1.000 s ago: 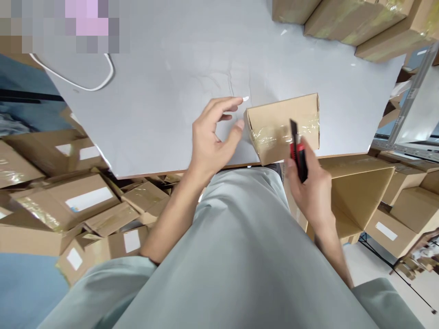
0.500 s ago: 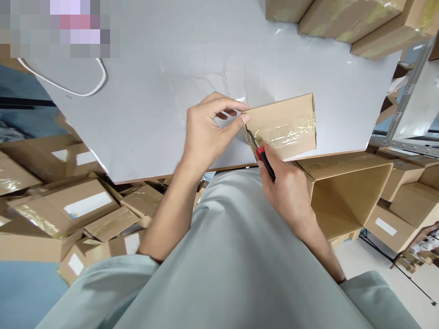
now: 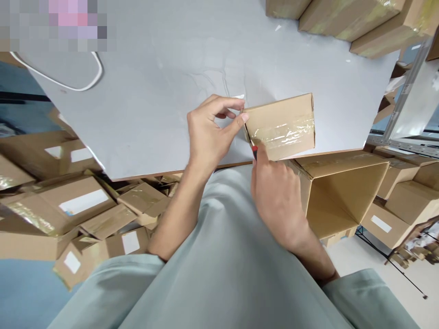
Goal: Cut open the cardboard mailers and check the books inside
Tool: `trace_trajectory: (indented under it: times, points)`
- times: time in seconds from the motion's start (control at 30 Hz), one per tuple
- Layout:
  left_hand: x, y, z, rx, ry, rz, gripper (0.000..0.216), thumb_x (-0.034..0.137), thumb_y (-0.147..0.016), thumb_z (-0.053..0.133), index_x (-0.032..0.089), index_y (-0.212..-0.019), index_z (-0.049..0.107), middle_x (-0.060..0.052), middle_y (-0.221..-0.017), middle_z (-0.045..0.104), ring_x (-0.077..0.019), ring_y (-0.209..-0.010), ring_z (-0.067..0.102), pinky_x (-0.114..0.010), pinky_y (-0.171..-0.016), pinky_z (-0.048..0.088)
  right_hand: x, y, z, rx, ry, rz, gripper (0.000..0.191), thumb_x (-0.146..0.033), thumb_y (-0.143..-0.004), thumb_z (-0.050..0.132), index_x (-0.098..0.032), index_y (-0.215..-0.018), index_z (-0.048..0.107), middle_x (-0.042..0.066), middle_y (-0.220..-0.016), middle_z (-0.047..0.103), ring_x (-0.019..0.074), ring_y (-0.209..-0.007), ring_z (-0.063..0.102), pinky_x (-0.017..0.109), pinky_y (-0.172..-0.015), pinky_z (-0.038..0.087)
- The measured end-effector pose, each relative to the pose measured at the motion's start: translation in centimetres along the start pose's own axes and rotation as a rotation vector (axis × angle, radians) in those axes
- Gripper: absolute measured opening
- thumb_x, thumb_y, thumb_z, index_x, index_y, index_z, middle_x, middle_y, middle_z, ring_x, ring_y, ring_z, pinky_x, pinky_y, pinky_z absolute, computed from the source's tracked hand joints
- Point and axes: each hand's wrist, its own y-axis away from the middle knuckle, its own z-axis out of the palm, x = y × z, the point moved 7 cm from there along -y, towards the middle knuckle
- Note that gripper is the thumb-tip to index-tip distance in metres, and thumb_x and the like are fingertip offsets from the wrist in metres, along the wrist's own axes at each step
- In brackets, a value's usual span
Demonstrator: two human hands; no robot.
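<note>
A small cardboard box (image 3: 284,114) with clear tape along its top lies near the front edge of the white table (image 3: 147,109). My left hand (image 3: 214,128) pinches the box's left corner between thumb and fingers. In my right hand (image 3: 277,196) is a red and black utility knife (image 3: 254,151), mostly covered by the fist. The index finger reaches along the knife, whose tip is at the left end of the box by the tape; the blade itself is hardly visible.
Taped cartons (image 3: 350,20) stand at the table's far right. An open large carton (image 3: 343,196) is below the front edge on the right. Piled boxes (image 3: 85,201) fill the floor at left. A white cable (image 3: 82,87) loops over the far left corner.
My right hand has turned more upright and shifted slightly left, carrying the knife tip lower along the box's left end. My left hand keeps its pinch on the corner.
</note>
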Motion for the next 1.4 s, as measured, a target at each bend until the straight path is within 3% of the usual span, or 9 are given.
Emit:
trace_trajectory:
  times: [0.27, 0.37, 0.57, 0.73, 0.87, 0.97, 1.07, 1.2, 1.4]
  points:
    - [-0.2, 0.8, 0.6, 0.082, 0.035, -0.011, 0.005, 0.035, -0.104, 0.075, 0.037, -0.107, 0.078, 0.000, -0.118, 0.080, -0.0226, -0.110, 0.076, -0.043, -0.094, 0.065, 0.2, 0.4, 0.2, -0.058, 0.137, -0.015, 0.050, -0.019, -0.112, 0.057, -0.015, -0.161, 0.054, 0.012, -0.093, 0.083, 0.0245, -0.082, 0.083, 0.025, -0.068, 0.057]
    - [0.2, 0.8, 0.9, 0.119, 0.041, -0.003, 0.005, 0.035, -0.105, 0.074, 0.037, -0.107, 0.078, 0.000, -0.116, 0.079, -0.0225, -0.108, 0.076, -0.042, -0.093, 0.065, 0.5, 1.0, 1.1, -0.077, 0.156, -0.012, 0.055, -0.014, -0.110, 0.053, -0.015, -0.165, 0.052, 0.009, -0.084, 0.082, 0.0233, -0.076, 0.082, 0.025, -0.063, 0.055]
    - [0.6, 0.8, 1.1, 0.109, -0.094, -0.010, 0.017, 0.044, -0.110, 0.062, 0.037, -0.111, 0.077, -0.001, -0.118, 0.080, -0.0238, -0.119, 0.074, -0.042, -0.091, 0.065, 2.8, 3.7, 2.7, 0.078, -0.017, -0.091, 0.046, -0.016, -0.108, 0.052, -0.016, -0.151, 0.069, 0.008, -0.069, 0.075, 0.0252, -0.058, 0.072, 0.031, -0.054, 0.048]
    - [1.5, 1.0, 0.3, 0.138, -0.104, 0.058, 0.017, 0.048, -0.109, 0.066, 0.035, -0.106, 0.076, 0.001, -0.111, 0.081, -0.0233, -0.112, 0.075, -0.052, -0.101, 0.062, 8.3, 4.1, 0.7, 0.262, -0.267, -0.018, 0.033, -0.034, -0.111, 0.054, -0.026, -0.134, 0.076, 0.003, -0.072, 0.074, 0.0217, -0.058, 0.066, 0.029, -0.059, 0.044]
    - [4.3, 1.4, 0.2, 0.206, -0.196, 0.154, 0.011, 0.043, -0.107, 0.072, 0.034, -0.111, 0.076, 0.003, -0.121, 0.080, -0.0251, -0.124, 0.071, -0.059, -0.120, 0.051, 15.2, 0.4, -0.2, 0.443, -0.385, 0.242, 0.029, -0.047, -0.109, 0.058, -0.024, -0.108, 0.076, 0.001, -0.069, 0.068, 0.0220, -0.061, 0.063, 0.030, -0.063, 0.043]
    - [6.8, 0.6, 2.5, 0.108, -0.167, 0.244, 0.013, 0.037, -0.106, 0.071, 0.034, -0.117, 0.076, -0.001, -0.130, 0.078, -0.0298, -0.131, 0.069, -0.058, -0.124, 0.047, 18.1, -3.3, 1.3, 0.466, -0.575, 0.277, 0.033, -0.052, -0.109, 0.060, -0.023, -0.102, 0.073, 0.001, -0.072, 0.070, 0.0208, -0.064, 0.066, 0.031, -0.067, 0.047]
    - [8.2, -1.2, 6.3, -0.060, -0.166, 0.261, 0.020, 0.029, -0.101, 0.074, 0.031, -0.121, 0.074, -0.002, -0.135, 0.077, -0.0308, -0.137, 0.065, -0.056, -0.128, 0.044, 18.1, -5.4, 3.3, 0.412, -0.787, 0.218, 0.040, -0.057, -0.110, 0.056, -0.022, -0.100, 0.072, 0.002, -0.079, 0.076, 0.0183, -0.063, 0.070, 0.030, -0.069, 0.051]
    - [8.1, -3.4, 9.9, -0.179, -0.214, 0.207, 0.024, 0.025, -0.098, 0.073, 0.031, -0.121, 0.074, -0.001, -0.134, 0.077, -0.0307, -0.136, 0.066, -0.057, -0.128, 0.043, 16.0, -5.1, 5.0, 0.381, -0.843, 0.208, 0.043, -0.060, -0.111, 0.055, -0.022, -0.096, 0.072, 0.003, -0.079, 0.078, 0.0192, -0.065, 0.073, 0.028, -0.068, 0.052]
    - [7.4, -4.1, 10.4, -0.264, -0.152, 0.192, 0.023, 0.024, -0.094, 0.074, 0.038, -0.112, 0.076, 0.001, -0.121, 0.082, -0.0287, -0.123, 0.074, -0.055, -0.119, 0.053, 13.5, -4.2, 6.7, 0.327, -0.872, 0.181, 0.041, -0.058, -0.112, 0.055, -0.024, -0.094, 0.071, 0.004, -0.074, 0.077, 0.0210, -0.068, 0.073, 0.027, -0.066, 0.050]
